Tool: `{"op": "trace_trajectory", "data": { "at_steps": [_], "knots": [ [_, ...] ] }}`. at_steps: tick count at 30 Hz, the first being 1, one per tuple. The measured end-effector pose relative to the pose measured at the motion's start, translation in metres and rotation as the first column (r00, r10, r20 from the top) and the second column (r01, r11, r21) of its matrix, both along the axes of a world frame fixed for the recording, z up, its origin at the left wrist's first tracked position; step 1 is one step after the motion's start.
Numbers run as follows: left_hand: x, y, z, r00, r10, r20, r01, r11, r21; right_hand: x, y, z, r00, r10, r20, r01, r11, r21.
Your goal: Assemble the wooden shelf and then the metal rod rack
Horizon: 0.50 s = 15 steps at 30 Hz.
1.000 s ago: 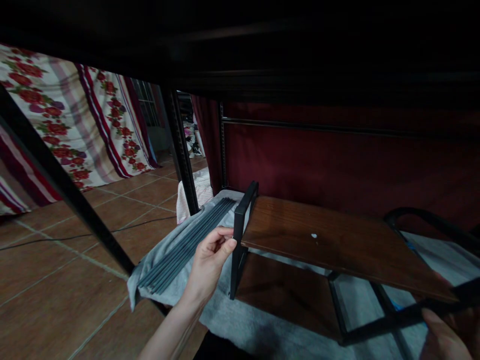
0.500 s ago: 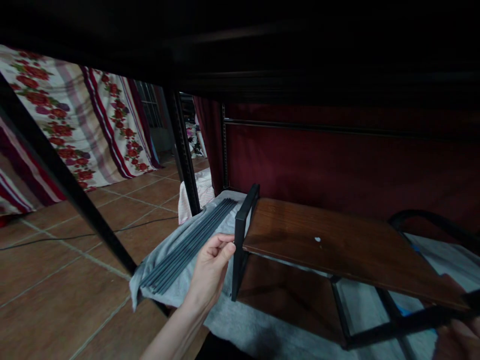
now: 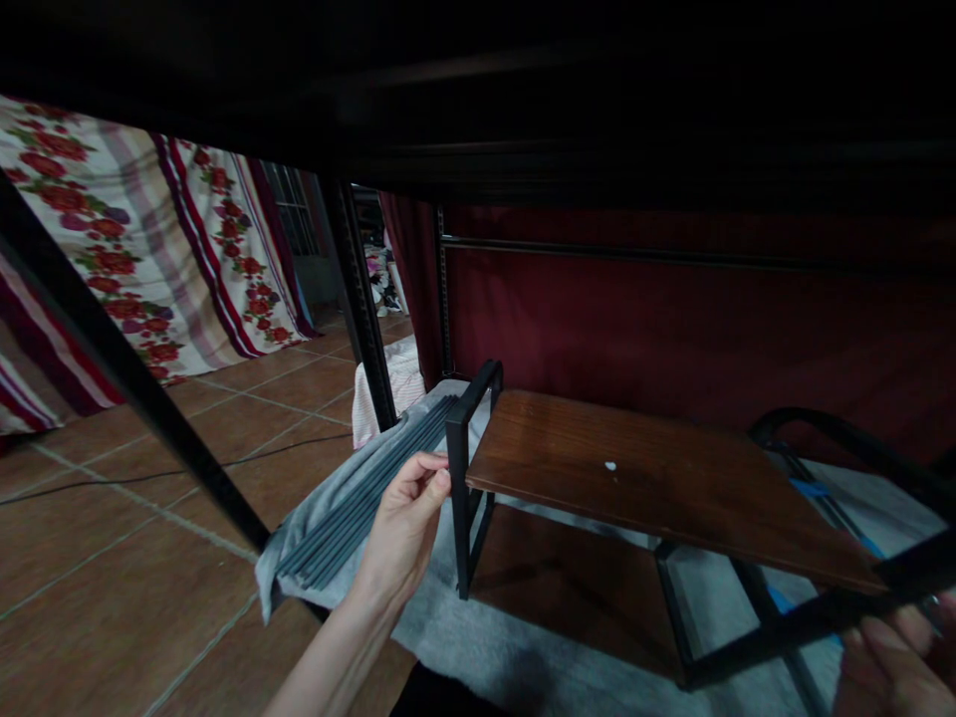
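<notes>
My left hand (image 3: 407, 523) is closed in a pinch at the outer side of an upright black metal frame (image 3: 458, 498). Whatever lies between thumb and finger is too small to make out. A brown wooden board (image 3: 634, 483) spans from this frame toward another black metal frame (image 3: 814, 632) on the right. My right hand (image 3: 892, 657), cut off by the picture's edge and dim, has its fingers curled at that right frame; a small shiny bit shows by them, its kind unclear. Below the first board lies a second brown board (image 3: 575, 583).
Grey rods (image 3: 358, 503) lie bundled on a grey cloth (image 3: 515, 652) at the left. A dark shelf (image 3: 478, 90) hangs low overhead, with black posts (image 3: 365, 299) at the side. Behind is a dark red curtain (image 3: 634, 339). A cable (image 3: 284, 450) crosses the tiled floor (image 3: 90, 588).
The upper board and its left frame have shifted slightly left, my left hand with them. My right hand has come further into view, and the board's right end has moved left.
</notes>
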<state>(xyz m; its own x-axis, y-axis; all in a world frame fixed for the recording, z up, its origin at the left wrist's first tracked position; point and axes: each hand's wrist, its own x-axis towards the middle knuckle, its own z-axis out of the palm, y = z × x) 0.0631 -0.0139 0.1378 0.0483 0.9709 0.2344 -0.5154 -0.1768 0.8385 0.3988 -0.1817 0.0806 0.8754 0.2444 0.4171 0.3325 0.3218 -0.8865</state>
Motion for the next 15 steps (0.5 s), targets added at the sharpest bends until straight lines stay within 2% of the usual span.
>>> {"op": "trace_trajectory", "data": {
  "at_steps": [2, 5, 9, 12, 15],
  "knots": [
    [-0.001, 0.002, 0.0, 1.0, -0.001, 0.013, 0.001, 1.0, -0.008, -0.001, -0.001, -0.001, 0.998, -0.001, -0.061, 0.002, 1.0, 0.023],
    [-0.001, 0.004, -0.002, 0.999, 0.037, 0.036, -0.036, 0.999, -0.009, -0.008, -0.001, 0.008, 0.989, -0.009, -0.149, 0.019, 0.998, 0.063],
    [-0.001, 0.006, -0.005, 0.992, 0.124, 0.029, -0.124, 0.992, -0.011, -0.016, 0.0, 0.024, 0.971, 0.072, -0.227, -0.044, 0.991, 0.125],
    [-0.001, 0.009, -0.005, 0.981, 0.191, 0.026, -0.191, 0.981, -0.019, -0.01, 0.002, 0.025, 0.991, 0.072, -0.116, -0.059, 0.991, 0.119],
    [-0.002, 0.012, -0.005, 0.969, 0.245, 0.023, -0.244, 0.969, -0.036, 0.003, 0.0, 0.021, 0.999, -0.01, 0.031, 0.009, 0.999, 0.033]
  ]
}}
